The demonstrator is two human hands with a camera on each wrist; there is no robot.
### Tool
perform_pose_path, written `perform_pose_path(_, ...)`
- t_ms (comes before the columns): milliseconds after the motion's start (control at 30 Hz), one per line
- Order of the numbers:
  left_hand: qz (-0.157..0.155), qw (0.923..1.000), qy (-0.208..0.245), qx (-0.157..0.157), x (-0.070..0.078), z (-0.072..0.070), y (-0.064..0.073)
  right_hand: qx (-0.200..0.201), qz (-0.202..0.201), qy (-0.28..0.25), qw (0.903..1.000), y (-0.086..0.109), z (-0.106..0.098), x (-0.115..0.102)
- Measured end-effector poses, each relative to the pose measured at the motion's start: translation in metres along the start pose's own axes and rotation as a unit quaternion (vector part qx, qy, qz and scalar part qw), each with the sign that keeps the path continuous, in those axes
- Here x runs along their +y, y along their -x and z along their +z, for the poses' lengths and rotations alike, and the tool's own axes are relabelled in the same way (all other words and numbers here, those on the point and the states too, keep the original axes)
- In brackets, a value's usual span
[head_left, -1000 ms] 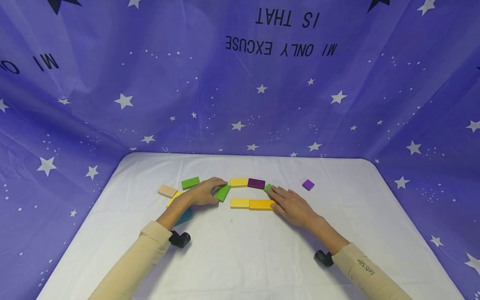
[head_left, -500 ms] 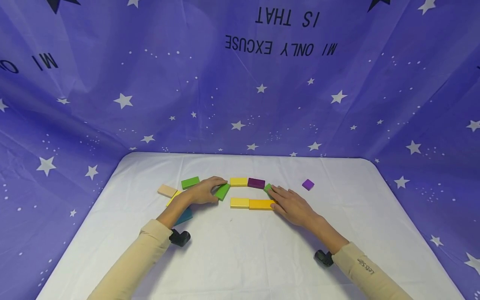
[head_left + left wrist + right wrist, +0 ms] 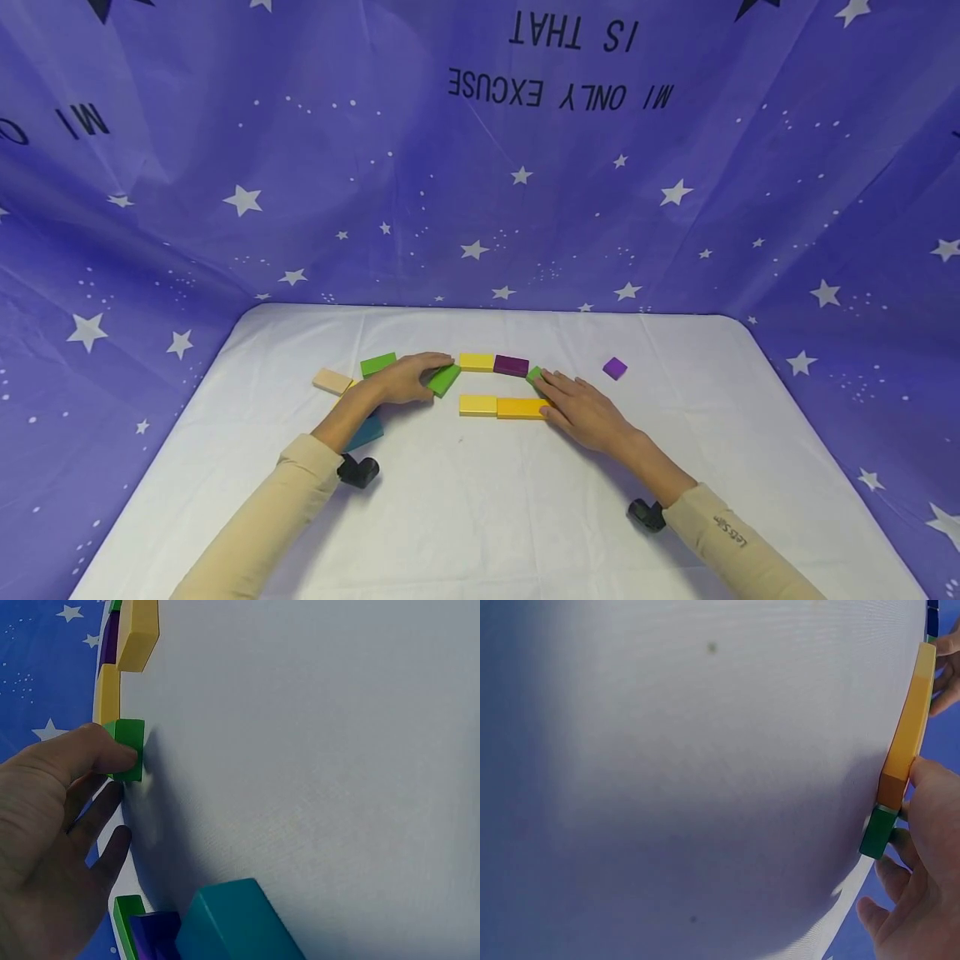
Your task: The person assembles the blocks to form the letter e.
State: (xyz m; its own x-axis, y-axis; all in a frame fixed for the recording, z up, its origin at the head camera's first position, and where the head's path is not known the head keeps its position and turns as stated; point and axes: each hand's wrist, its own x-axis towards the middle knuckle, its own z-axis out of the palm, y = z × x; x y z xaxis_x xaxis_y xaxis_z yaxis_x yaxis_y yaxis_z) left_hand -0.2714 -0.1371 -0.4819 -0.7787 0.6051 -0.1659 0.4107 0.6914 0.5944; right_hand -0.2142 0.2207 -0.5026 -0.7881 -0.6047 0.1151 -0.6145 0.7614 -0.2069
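Note:
My left hand (image 3: pixel 408 379) pinches a green block (image 3: pixel 447 381) held aslant at the left end of the back row; its thumb lies on the block's near face in the left wrist view. That row has a yellow block (image 3: pixel 477 362) and a dark purple block (image 3: pixel 511 365). At its right end slants a second green block (image 3: pixel 533 373), largely covered by the extended fingers of my right hand (image 3: pixel 588 415). In front, another yellow block (image 3: pixel 477 406) sits end to end with a longer orange block (image 3: pixel 521 408), whose right end my right thumb touches.
Left of my left hand lie a green block (image 3: pixel 378 364), a beige block (image 3: pixel 332 382) and a teal block (image 3: pixel 366 432), with a yellow one partly behind the wrist. A small purple block (image 3: pixel 615 367) lies alone at right on the white-covered table (image 3: pixel 480 517).
My left hand has shifted slightly away from the body, pushing its green block a little farther back and turning it slightly. My right hand stays in place.

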Motion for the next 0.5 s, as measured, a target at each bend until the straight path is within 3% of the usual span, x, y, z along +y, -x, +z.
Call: perform_pose_path(500,-0.001,0.9999,0.01,0.002,-0.004,-0.0043,-0.0028,-0.009,0.008,-0.004,0.9999,-0.0001,-0.002,-0.0016)
